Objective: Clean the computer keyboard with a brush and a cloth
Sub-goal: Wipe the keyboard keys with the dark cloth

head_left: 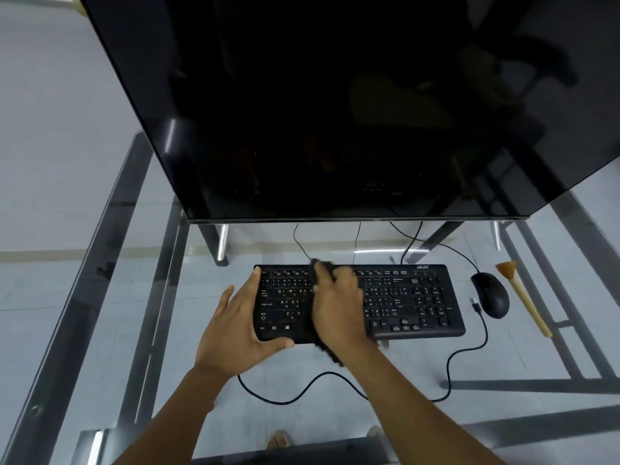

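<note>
Glass forms the tabletop (pixel 110 297), clear enough that its dark metal frame and the pale tiled floor show through it. Looming over the far side is a large black monitor (pixel 335 105), switched off, its glossy screen giving dim reflections.

Below the screen, lying flat on the glass, is the keyboard (pixel 412 302): black, full-sized with a number pad at its right end, white legends on the keys and a small logo at the top right corner. Its thin black cable (pixel 483 333) loops across the glass nearer the person.

The left hand (pixel 235 325) holds the keyboard's left end, fingers spread straight along the side and the thumb curled under the near edge. The right hand (pixel 339 307) presses flat on the middle keys over a dark cloth (pixel 330 354), blurred, which shows beyond the fingertips and below the wrist.

Right of the keyboard, just beside it, sits a black mouse (pixel 490 294). Further right lies the brush (pixel 523 297), with a long tan wooden handle and a flared brownish head pointing away, untouched.
</note>
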Available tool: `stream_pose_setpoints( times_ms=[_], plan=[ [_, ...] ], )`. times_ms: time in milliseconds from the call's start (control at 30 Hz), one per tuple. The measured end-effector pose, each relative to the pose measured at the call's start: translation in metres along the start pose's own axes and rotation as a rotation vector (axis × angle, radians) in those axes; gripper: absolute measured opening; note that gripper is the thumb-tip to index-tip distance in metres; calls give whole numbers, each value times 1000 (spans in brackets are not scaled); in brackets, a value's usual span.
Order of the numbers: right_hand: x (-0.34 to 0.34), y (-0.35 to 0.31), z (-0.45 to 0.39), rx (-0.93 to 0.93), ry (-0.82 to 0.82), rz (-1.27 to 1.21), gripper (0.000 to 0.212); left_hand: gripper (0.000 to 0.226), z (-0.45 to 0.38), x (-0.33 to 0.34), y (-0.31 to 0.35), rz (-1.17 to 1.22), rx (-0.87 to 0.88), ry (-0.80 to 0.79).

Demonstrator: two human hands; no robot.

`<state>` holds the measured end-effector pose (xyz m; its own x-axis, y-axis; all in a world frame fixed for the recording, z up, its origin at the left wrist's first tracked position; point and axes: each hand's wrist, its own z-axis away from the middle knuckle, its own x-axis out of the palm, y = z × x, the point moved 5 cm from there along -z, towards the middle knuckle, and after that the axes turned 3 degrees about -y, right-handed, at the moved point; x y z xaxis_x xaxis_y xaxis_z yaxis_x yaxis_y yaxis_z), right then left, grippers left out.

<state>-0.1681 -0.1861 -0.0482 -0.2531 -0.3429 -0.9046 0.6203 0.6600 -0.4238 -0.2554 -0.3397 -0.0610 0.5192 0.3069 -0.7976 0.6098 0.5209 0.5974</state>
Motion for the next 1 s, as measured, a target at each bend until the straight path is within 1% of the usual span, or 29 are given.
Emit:
stream_pose_setpoints(
  times_ms=[100,133,167,233,267,367,400,433,500,533,567,600,667,700,767,800,833,900,933,967,1000],
  plan=[
    [21,-34,33,-439,-248,35,44,123,-1,7,-4,5,9,-35],
    [19,-29,34,-516,-291,31,46,125,-2,7,-5,2,12,-39],
    [14,-17,28,-496,-295,29,46,129,-2,7,-4,4,19,-37],
    [3,3,19,-377,-227,8,45,134,-2,3,-3,20,24,-18],
    [0,1,23,-386,-219,12,45,135,-2,3,-4,19,26,-10],
    [11,-22,52,-628,-378,55,53,133,-3,7,-9,11,43,-22],
    [12,-20,55,-654,-404,73,54,133,-3,9,-10,5,45,-31],
    [9,-12,50,-609,-378,65,52,133,-3,10,-10,-3,44,-35],
    [2,9,36,-430,-250,14,48,133,-3,10,-10,-11,45,-28],
    [0,11,35,-371,-211,11,48,133,-4,9,-11,-9,46,-23],
    [2,5,39,-370,-208,18,50,132,-5,9,-12,-10,45,-21],
    [8,-7,46,-418,-234,21,51,131,-5,9,-14,-20,50,-26],
    [22,-31,67,-548,-342,10,51,123,-3,14,-16,-79,89,-58],
    [23,-34,71,-582,-367,17,51,120,-3,17,-15,-115,110,-69],
    [15,-21,63,-556,-331,10,51,121,-3,17,-15,-138,109,-75],
    [9,-8,58,-508,-287,-3,53,124,-4,17,-16,-138,96,-78],
    [1,10,52,-413,-227,-18,53,127,-5,17,-17,-149,92,-84],
    [-19,48,43,-137,-54,-45,46,126,-3,19,-18,-196,97,-104],
    [-25,61,45,-34,10,-51,44,122,-3,20,-16,-223,93,-106],
    [-27,61,49,-16,43,-36,45,114,-3,21,-13,-253,85,-95],
    [-24,52,53,-79,26,1,50,104,-4,21,-6,-288,81,-71]
  ],
)
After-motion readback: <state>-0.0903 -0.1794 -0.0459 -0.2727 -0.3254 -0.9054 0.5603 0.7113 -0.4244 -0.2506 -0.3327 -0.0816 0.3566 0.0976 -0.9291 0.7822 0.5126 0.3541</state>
